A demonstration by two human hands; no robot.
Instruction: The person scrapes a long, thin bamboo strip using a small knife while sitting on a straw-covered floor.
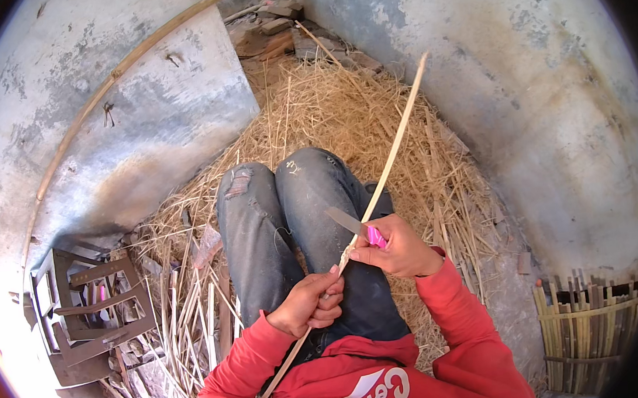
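Observation:
A long pale bamboo strip runs slantwise across my lap, from near my waist up to the far right. My left hand is closed around its lower part. Above it, my right hand grips a knife by its pink handle, the blade pointing to the far left and lying against the strip. Thin curled shavings cling to the strip between the two hands. My right thumb presses close to the strip by the blade.
Straw-like shavings cover the floor around my legs. Split strips lie at the left by a dark metal frame. A woven slatted basket stands at the right. A long bent pole leans on the left wall; bricks lie in the far corner.

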